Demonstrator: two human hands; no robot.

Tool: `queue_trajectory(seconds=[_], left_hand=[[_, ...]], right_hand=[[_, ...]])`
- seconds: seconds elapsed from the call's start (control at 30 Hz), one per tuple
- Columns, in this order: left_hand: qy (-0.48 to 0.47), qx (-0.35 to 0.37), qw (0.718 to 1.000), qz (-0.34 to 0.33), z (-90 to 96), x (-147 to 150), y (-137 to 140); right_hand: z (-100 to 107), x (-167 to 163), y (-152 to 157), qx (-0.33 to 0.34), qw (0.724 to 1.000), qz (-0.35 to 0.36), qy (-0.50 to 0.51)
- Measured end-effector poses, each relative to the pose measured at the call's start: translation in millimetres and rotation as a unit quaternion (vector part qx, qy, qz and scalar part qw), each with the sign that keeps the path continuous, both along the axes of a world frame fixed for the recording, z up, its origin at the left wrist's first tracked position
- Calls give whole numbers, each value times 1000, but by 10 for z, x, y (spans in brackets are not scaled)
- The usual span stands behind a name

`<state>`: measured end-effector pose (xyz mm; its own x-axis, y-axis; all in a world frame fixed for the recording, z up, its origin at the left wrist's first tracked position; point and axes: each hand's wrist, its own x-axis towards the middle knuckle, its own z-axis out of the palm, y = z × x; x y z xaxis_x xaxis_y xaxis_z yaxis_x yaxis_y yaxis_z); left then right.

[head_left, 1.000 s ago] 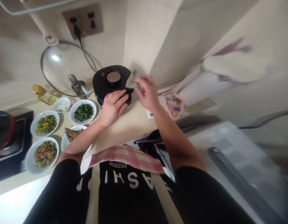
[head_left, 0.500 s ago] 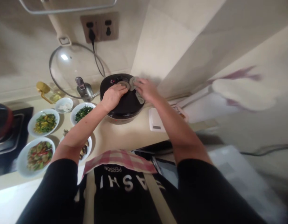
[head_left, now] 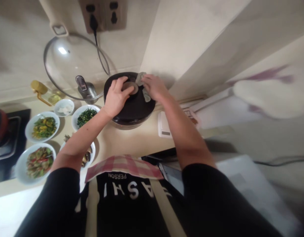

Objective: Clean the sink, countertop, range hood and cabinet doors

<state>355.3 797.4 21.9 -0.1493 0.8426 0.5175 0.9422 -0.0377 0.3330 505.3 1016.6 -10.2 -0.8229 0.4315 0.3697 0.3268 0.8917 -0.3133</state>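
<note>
A round cooker with a black lid [head_left: 132,110], perhaps a rice cooker or pressure cooker, stands on the counter against the wall. My left hand [head_left: 115,95] rests over the lid, its thumb and fingers curved around the round brownish knob [head_left: 130,88] at the centre. On the lid's right side my right hand [head_left: 153,87] pinches a crumpled grey cloth [head_left: 140,79]. Part of the cloth hangs below the fingers onto the lid, and the rest is hidden by the hand.
Left of the cooker stand several white bowls of food, including chopped greens [head_left: 86,117] and a yellow-green dish [head_left: 44,127]. A glass lid [head_left: 68,65] leans on the wall. A white kitchen scale [head_left: 164,126] sits right; a stove [head_left: 11,141] lies far left.
My left hand has spread its fingers wider around the knob. My right hand has shifted the cloth slightly on the lid. The view has tilted down a little.
</note>
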Motion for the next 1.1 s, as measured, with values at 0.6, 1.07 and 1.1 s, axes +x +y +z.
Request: queue_trajectory(seconds=[0.6, 1.07, 1.1], left_hand=[[-184, 152, 956, 169, -109, -84, -1214], [-504, 129, 852, 67, -251, 534, -1488], [-557, 110, 823, 33, -257, 616, -1485]], right_hand=[[223, 396, -2007, 56, 997, 49, -35], [337, 637, -2029, -73, 990, 110, 44], [385, 693, -2044, -101, 986, 101, 90]])
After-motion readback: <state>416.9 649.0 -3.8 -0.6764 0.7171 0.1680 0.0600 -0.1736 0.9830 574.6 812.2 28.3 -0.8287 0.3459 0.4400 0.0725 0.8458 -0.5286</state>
